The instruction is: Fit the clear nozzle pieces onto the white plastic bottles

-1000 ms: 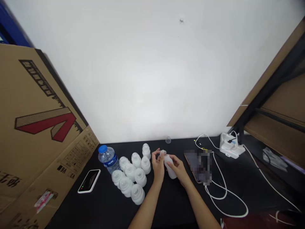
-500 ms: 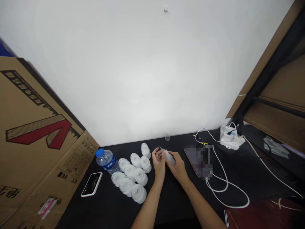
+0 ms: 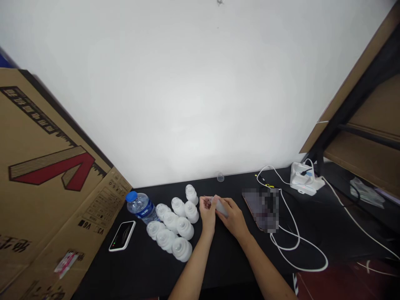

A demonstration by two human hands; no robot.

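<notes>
Both hands meet over the black table (image 3: 218,266). My right hand (image 3: 233,216) is wrapped round a small whitish bottle (image 3: 223,207), which lies tilted. My left hand (image 3: 208,211) is closed at the bottle's top end, thumb against it; the fingers partly hide what is there. To the left stand several white bottles with clear caps, the nearest of them (image 3: 181,250) close to my left forearm. Beyond my hands, near the wall, lies a small clear cap (image 3: 220,178).
A blue-capped water bottle (image 3: 142,208) and a white-framed device (image 3: 122,236) are at the left, beside a large cardboard box (image 3: 56,200). On the right lie a phone-like device (image 3: 258,210), white cables and a white power strip (image 3: 302,178).
The thin pointed tip that stuck up between my hands no longer shows clearly. My left fingers have closed in more around the bottle's top. The camera view has shifted slightly.
</notes>
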